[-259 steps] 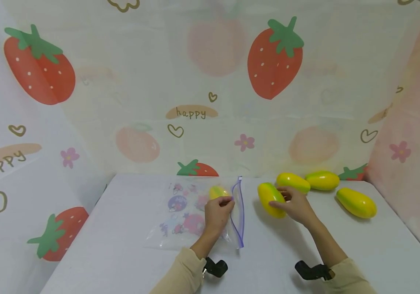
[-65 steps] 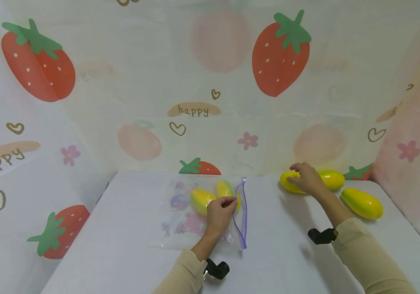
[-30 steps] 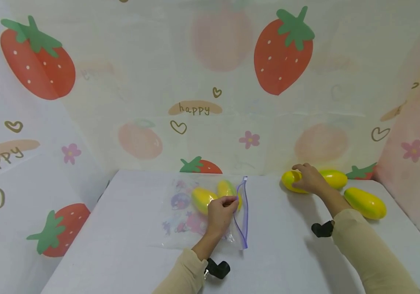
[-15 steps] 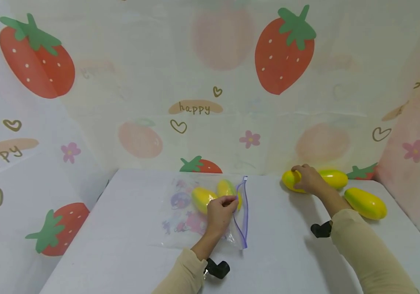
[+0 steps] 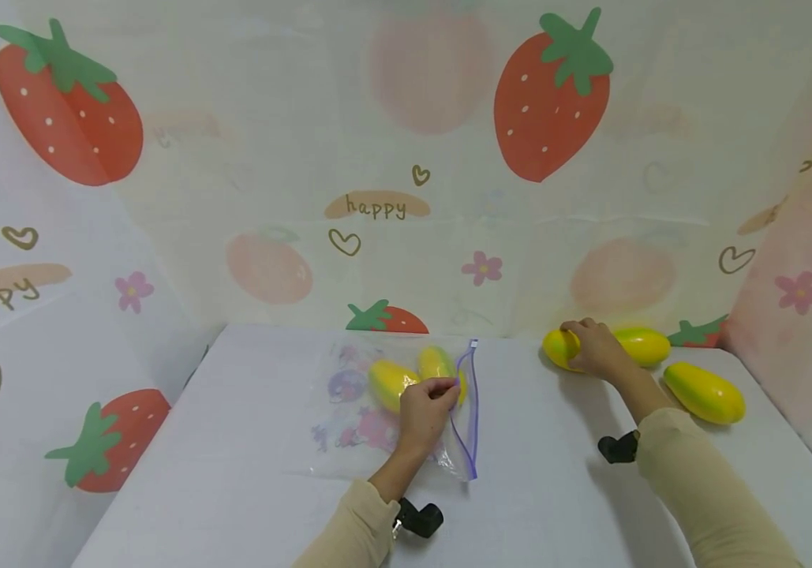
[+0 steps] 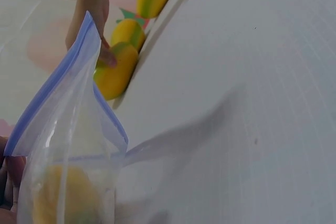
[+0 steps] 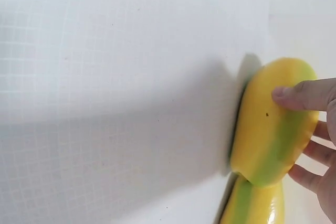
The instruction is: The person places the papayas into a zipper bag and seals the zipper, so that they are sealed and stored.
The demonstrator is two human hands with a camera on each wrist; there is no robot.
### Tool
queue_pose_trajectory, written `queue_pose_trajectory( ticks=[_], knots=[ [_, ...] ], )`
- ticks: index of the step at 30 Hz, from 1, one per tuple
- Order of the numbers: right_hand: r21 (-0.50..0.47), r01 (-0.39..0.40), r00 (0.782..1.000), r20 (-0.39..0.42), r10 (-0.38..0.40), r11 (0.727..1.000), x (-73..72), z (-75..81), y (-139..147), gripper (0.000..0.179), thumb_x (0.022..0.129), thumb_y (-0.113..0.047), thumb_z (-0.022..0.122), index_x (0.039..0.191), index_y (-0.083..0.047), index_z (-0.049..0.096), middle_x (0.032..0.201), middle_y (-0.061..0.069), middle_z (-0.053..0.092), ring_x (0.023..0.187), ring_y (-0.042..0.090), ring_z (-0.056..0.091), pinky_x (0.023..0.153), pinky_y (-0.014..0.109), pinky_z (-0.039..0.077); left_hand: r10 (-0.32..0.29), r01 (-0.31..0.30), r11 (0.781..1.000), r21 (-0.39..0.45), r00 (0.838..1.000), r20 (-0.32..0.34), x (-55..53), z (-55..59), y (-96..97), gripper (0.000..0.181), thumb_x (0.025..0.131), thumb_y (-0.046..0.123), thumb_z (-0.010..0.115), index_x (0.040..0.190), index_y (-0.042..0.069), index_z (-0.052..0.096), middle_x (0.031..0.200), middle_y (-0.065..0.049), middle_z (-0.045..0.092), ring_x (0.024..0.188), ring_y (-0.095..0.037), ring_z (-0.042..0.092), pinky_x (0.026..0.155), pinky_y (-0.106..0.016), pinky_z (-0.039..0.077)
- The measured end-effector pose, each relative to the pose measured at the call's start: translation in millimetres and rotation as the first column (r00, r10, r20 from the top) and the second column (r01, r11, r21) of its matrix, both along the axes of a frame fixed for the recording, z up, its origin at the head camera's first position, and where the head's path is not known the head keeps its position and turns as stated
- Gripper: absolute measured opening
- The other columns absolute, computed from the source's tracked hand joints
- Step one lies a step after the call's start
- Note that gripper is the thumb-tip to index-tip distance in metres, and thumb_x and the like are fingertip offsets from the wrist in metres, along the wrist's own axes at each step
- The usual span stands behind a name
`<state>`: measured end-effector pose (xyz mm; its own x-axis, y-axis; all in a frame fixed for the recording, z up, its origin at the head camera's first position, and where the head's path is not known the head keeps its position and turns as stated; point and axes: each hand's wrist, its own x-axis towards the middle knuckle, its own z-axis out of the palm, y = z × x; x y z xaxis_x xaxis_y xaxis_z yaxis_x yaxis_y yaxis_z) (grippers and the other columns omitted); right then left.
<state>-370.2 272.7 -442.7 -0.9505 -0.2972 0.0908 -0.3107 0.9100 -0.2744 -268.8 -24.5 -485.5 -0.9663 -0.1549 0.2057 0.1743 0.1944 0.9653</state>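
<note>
My left hand pinches the mouth edge of a clear zip bag with a purple seal and cartoon prints. The bag's mouth stands open toward the right. Two yellow-green papayas, one of them this left papaya, lie inside, partly behind the hand. At the back of the table, my right hand grips another papaya, thumb on one side and fingers round the other. That papaya rests on the tabletop in the right wrist view, end to end with a neighbouring papaya.
Behind the right hand lies the back papaya; a separate papaya lies nearer the right edge. A fruit-printed curtain closes off the back of the white table and both sides.
Earlier, my right hand held a papaya beside the bag's mouth, with one inside; now two are inside. The right hand has moved back right and closed round another. The left hand keeps its hold.
</note>
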Motion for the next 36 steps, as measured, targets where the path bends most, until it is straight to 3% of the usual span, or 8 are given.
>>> queue_pose_trajectory(
  ticks=[9, 36],
  knots=[
    [0.021, 0.029, 0.999, 0.023, -0.03, 0.999, 1.8, -1.9, -3.3, 0.061, 0.076, -0.006, 0.071, 0.133, 0.001, 0.05, 0.132, 0.032, 0.048, 0.115, 0.05, 0.045, 0.099, 0.062, 0.041, 0.002, -0.002, 1.0, -0.006, 1.0, 0.026, 1.0, 0.2, 0.7, 0.014, 0.084, 0.013, 0.073, 0.093, 0.003, 0.077, 0.088, -0.011, 0.076, 0.072, -0.005, 0.063, 0.066, -0.015, 0.051],
    [0.034, 0.051, 0.997, 0.049, -0.053, 0.998, -1.7, -4.5, -1.3, 0.062, 0.079, -0.01, 0.071, 0.136, -0.002, 0.049, 0.138, 0.03, 0.045, 0.118, 0.048, 0.043, 0.1, 0.063, 0.039, 0.009, -0.009, 1.0, -0.007, 1.0, 0.016, 1.2, 2.0, 1.6, 0.014, 0.083, 0.011, 0.073, 0.092, 0.001, 0.077, 0.085, -0.012, 0.076, 0.07, -0.005, 0.062, 0.065, -0.015, 0.051]
  ],
)
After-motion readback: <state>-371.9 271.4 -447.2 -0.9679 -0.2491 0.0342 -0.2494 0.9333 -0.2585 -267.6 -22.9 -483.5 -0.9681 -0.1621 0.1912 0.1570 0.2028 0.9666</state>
